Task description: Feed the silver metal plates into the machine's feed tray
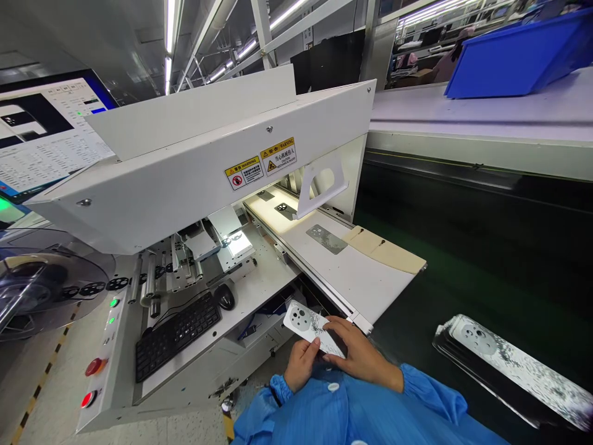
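A white phone back panel (309, 322) with a dark floral pattern and a round camera area is held in front of my body. My left hand (302, 363) pinches its lower edge with thumb and fingers. My right hand (359, 352) grips its right end, fingers over the top edge and thumb beneath. Beyond my hands, a similar grey patterned panel (327, 239) lies on the white conveyor (356, 281). Farther in, another panel (285, 211) rests on the lit part under the machine cover.
A white machine (199, 179) with warning labels spans the middle. Keyboard (178, 337) and mouse (224, 296) sit at left. Patterned panels (523, 364) are stacked at right on a dark belt (463, 247). A blue bin (514, 59) stands on the upper shelf.
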Action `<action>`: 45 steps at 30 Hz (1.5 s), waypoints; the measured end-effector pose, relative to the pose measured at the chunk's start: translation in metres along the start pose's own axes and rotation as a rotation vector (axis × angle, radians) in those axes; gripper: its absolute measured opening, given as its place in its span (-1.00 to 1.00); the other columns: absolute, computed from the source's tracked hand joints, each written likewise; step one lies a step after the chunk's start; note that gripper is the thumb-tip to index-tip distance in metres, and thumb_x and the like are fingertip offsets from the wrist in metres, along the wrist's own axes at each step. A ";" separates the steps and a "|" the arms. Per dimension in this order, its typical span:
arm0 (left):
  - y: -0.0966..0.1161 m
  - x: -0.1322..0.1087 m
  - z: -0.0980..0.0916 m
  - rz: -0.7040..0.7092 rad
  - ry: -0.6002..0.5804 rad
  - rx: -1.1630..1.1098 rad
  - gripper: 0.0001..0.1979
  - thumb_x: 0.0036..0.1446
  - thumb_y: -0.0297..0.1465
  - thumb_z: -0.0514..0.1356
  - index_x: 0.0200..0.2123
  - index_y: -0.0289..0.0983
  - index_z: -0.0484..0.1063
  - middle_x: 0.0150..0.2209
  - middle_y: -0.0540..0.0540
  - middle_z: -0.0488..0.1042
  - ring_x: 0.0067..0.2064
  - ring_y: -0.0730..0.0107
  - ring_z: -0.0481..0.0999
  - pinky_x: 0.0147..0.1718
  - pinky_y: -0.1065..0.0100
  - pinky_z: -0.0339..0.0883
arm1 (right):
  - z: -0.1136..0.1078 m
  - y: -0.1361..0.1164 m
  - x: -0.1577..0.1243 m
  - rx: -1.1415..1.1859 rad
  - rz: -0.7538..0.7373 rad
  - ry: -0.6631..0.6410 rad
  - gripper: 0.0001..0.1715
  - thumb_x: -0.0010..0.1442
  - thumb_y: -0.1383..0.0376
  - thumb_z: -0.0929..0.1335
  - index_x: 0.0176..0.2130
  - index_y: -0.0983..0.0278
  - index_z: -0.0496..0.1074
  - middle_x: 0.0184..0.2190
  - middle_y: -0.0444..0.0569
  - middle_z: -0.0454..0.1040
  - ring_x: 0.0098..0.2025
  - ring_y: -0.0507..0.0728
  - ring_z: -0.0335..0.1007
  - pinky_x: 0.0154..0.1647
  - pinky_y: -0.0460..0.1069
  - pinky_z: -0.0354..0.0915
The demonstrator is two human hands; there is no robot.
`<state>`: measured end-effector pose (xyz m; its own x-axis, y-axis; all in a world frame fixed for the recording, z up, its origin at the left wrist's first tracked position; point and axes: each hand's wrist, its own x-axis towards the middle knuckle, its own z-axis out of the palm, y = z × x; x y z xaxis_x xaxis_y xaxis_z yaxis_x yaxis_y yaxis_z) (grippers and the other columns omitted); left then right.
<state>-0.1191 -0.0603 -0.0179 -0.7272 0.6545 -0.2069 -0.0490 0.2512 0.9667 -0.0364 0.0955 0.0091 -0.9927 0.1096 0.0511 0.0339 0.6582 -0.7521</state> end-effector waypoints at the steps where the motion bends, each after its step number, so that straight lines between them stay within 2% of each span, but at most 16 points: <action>1: 0.000 0.000 0.000 -0.001 -0.001 0.004 -0.32 -0.07 0.22 -0.01 -0.64 -0.33 0.36 -0.61 -0.10 0.41 -0.50 0.37 0.31 -0.42 0.32 0.21 | 0.000 0.000 0.000 0.000 -0.003 0.003 -0.37 -0.01 0.05 0.41 0.03 0.23 0.33 0.12 0.16 0.29 0.15 0.33 0.21 0.13 0.25 0.17; 8: 0.000 -0.001 0.001 -0.019 0.015 0.003 -0.31 -0.09 0.23 0.00 -0.64 -0.33 0.37 -0.61 -0.10 0.40 -0.49 0.37 0.31 -0.42 0.32 0.21 | -0.001 0.000 -0.001 -0.016 -0.013 0.013 -0.37 -0.01 0.06 0.41 0.03 0.23 0.33 0.11 0.16 0.30 0.15 0.33 0.21 0.13 0.24 0.19; 14: 0.002 -0.001 0.001 -0.007 -0.019 -0.017 -0.33 -0.05 0.20 0.00 -0.62 -0.33 0.37 -0.58 -0.10 0.42 -0.48 0.37 0.34 -0.41 0.32 0.22 | -0.002 -0.001 -0.001 -0.023 -0.005 0.003 -0.37 0.00 0.07 0.41 0.02 0.27 0.33 0.11 0.20 0.29 0.15 0.32 0.21 0.13 0.23 0.19; 20: 0.001 0.000 0.003 0.008 -0.015 0.005 -0.32 -0.04 0.20 -0.02 -0.62 -0.34 0.37 -0.59 -0.11 0.44 -0.48 0.37 0.35 -0.41 0.32 0.23 | -0.005 -0.002 -0.002 -0.004 -0.020 0.021 -0.39 0.00 0.04 0.41 0.01 0.22 0.34 0.10 0.15 0.31 0.13 0.32 0.24 0.09 0.24 0.22; 45: 0.007 0.000 0.002 -0.032 0.000 -0.027 -0.33 -0.09 0.22 0.01 -0.65 -0.31 0.37 -0.62 -0.11 0.43 -0.51 0.35 0.35 -0.42 0.30 0.25 | -0.002 0.001 0.002 -0.004 -0.016 0.019 -0.37 -0.02 0.05 0.42 0.01 0.22 0.35 0.09 0.15 0.32 0.13 0.32 0.24 0.11 0.23 0.21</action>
<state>-0.1187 -0.0570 -0.0110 -0.7247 0.6468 -0.2377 -0.0904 0.2527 0.9633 -0.0381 0.0983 0.0100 -0.9908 0.1126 0.0757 0.0181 0.6628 -0.7486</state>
